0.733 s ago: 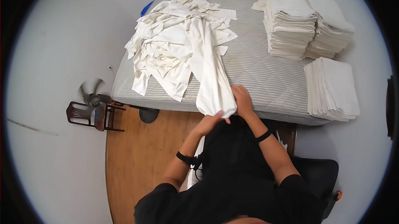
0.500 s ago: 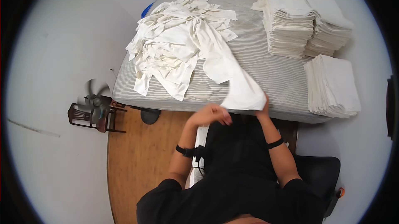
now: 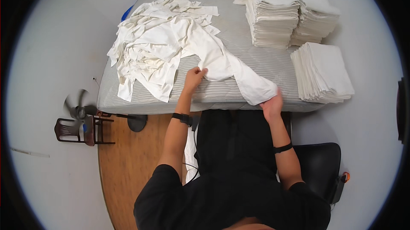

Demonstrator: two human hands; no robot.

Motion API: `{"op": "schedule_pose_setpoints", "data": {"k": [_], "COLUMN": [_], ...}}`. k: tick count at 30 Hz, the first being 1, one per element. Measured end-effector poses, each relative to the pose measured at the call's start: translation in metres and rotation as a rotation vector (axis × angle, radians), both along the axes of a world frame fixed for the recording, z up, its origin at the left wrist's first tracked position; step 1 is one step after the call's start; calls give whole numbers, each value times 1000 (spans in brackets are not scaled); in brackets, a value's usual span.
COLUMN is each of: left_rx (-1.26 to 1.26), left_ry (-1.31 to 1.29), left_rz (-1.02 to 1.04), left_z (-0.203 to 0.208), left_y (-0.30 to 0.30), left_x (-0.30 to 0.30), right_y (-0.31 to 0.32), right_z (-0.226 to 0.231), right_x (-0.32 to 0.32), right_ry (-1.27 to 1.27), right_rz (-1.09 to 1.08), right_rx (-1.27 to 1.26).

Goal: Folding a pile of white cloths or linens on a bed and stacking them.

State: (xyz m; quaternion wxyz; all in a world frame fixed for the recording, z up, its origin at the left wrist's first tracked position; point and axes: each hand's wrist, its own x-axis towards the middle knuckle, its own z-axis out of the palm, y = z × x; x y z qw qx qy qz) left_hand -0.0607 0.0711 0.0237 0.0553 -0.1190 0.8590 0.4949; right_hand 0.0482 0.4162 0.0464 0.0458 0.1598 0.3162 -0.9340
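A long white cloth [image 3: 226, 65] lies stretched across the front of the grey striped mattress [image 3: 239, 29]. My left hand [image 3: 194, 77] pinches it near its middle, beside a loose heap of white cloths [image 3: 153, 46]. My right hand [image 3: 272, 105] grips the cloth's right end at the mattress's front edge. Both forearms come up from below; each wrist wears a black band.
Two tall stacks of folded white cloths [image 3: 273, 12] stand at the back right, and a lower stack [image 3: 322, 72] sits on the right. A small fan [image 3: 79, 110] on a dark stool stands at the left, on the floor. A black chair [image 3: 320, 166] is under me.
The cloth, held bunched up in both hands near the mattress edge before, has been pulled to the right and spread out. My hands have moved apart.
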Motion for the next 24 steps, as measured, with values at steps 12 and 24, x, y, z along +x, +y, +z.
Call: {"op": "schedule_pose_setpoints", "data": {"k": [12,24], "left_rx": [1123,1057], "left_ry": [319,-25], "left_rz": [288,182], "left_z": [34,-15], "left_y": [-65,-12], "left_x": [157,153], "right_y": [47,-14], "right_z": [14,62], "right_x": [-24,-6], "right_ry": [15,266], "right_rz": [397,1407], "right_rx": [368,1237]}}
